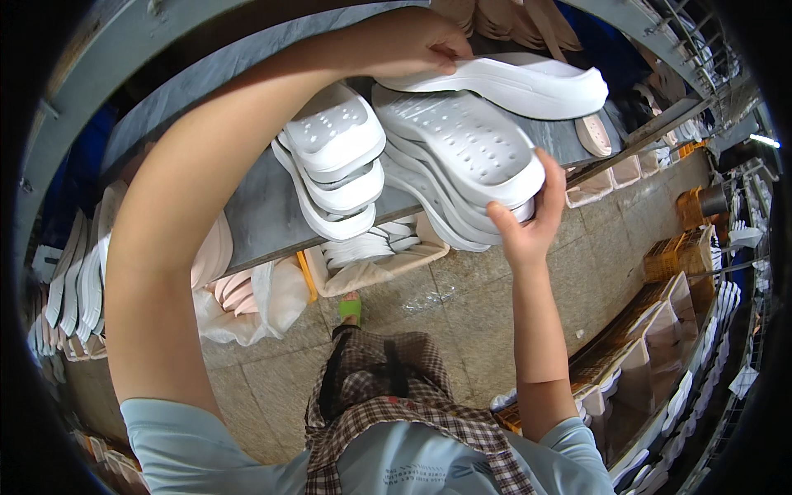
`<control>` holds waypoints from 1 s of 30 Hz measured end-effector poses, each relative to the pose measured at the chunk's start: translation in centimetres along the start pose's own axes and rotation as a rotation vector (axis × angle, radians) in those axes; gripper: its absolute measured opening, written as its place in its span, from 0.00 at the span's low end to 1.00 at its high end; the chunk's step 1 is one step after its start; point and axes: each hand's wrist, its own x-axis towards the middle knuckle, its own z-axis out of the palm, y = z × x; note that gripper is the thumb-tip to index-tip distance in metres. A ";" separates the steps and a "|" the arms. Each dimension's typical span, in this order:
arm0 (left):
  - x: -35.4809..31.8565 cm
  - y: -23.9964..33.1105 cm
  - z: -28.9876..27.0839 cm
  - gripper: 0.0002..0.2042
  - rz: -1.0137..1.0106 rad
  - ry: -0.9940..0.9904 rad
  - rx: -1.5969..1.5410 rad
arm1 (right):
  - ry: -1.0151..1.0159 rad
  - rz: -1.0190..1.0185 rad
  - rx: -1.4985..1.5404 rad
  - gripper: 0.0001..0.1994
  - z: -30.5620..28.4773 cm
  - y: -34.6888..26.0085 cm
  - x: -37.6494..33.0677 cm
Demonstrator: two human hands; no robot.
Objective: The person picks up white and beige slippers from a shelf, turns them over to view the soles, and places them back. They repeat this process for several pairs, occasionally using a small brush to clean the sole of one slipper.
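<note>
From my seat I see the floor spreading under a grey table, with the left forearm lying across my view of much of the tabletop. Orange crates line the right side, and a row of pale soles stands at the left. The person wears a checked apron over a blue shirt bearing small dark print.

Below the table's front edge I count one lined basket of white pieces and, beside it, one clear plastic bag with pink pieces.

On the table are two stacks of white soles: the left stack shows at least three, the right stack at least three, its toe ends jutting past the edge. One single white sole lies tilted just beyond the right stack; my left hand pinches its near-left end between thumb and fingers. My right hand clasps the right stack's toe end, thumb and fingers on opposite sides. Smallest are one pink sole near the table's right end and one green shoe below.
</note>
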 end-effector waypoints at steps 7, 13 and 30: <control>-3.6 4.6 1.5 0.13 0.411 0.341 0.261 | -0.151 0.073 0.006 0.42 -0.6 -0.2 -1.3; -6.0 10.4 1.1 0.10 0.683 0.368 0.628 | 0.093 0.594 0.977 0.27 -2.7 -2.4 -0.6; -9.0 19.5 10.0 0.10 0.903 0.341 0.472 | -0.255 0.087 0.009 0.42 -13.0 -16.0 -7.9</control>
